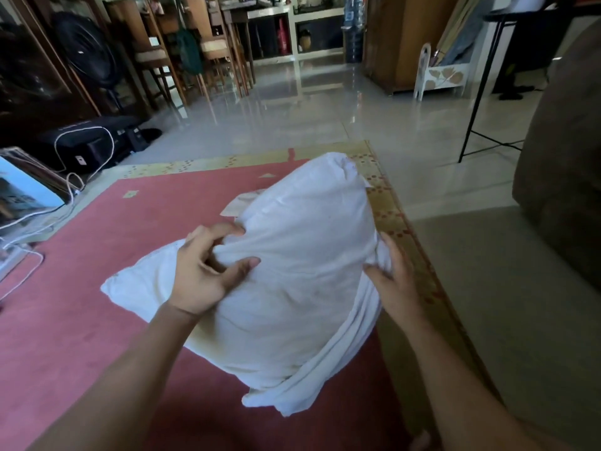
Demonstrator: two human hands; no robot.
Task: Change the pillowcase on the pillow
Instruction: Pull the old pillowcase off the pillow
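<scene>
Our left hand [205, 271] pinches a fold of the white pillowcase [325, 379] in curled fingers and our right hand [393, 281] grips its bunched edge, holding the pillow [146, 278] above the red rug [81, 320], with wooden chairs [153, 53] beyond.

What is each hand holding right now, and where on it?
Both hold the white pillowcase: the left hand pinches a bunch of cloth on its left side, and the right hand grips cloth at its right edge.
</scene>
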